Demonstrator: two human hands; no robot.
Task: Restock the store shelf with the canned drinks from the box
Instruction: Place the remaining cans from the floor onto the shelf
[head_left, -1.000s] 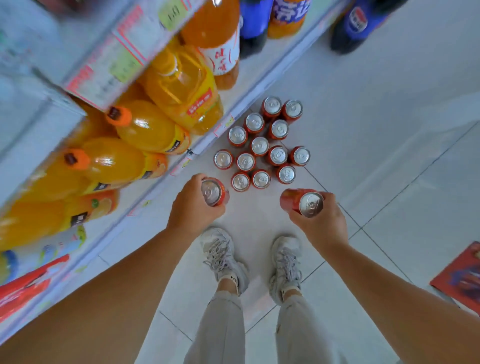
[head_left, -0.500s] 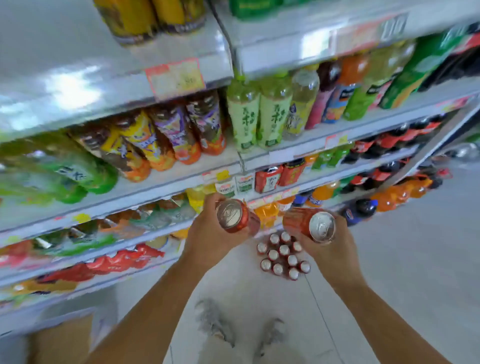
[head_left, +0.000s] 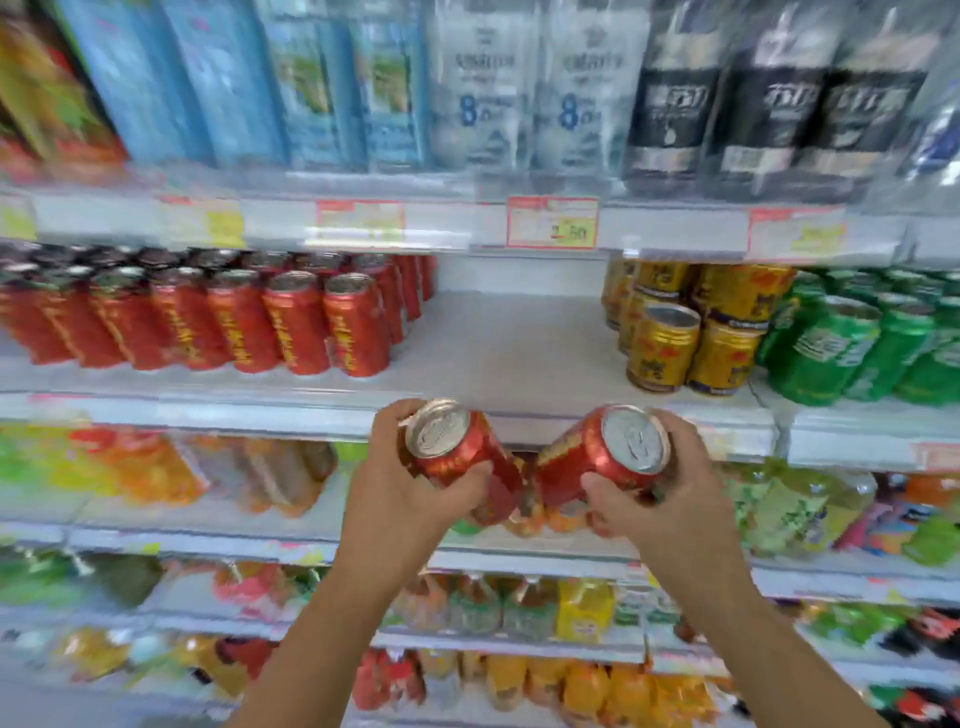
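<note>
My left hand (head_left: 400, 493) grips a red can (head_left: 457, 457), tilted with its silver top toward me. My right hand (head_left: 670, 499) grips a second red can (head_left: 597, 457), tilted the other way, and the two cans' bases nearly meet. Both are held just below the front edge of a white shelf (head_left: 509, 348). On that shelf, rows of the same red cans (head_left: 291, 322) fill the left part. A bare gap lies on the shelf directly above my hands. The box is not in view.
Gold cans (head_left: 691, 332) and green cans (head_left: 857, 338) stand right of the gap. Tall bottle packs (head_left: 519, 88) fill the shelf above, with price tags (head_left: 551, 222) on its edge. Bottled drinks (head_left: 260, 473) crowd the lower shelves.
The view has swung up from the floor cans to the can shelf. Both hands have risen with their cans to just under that shelf's edge.
</note>
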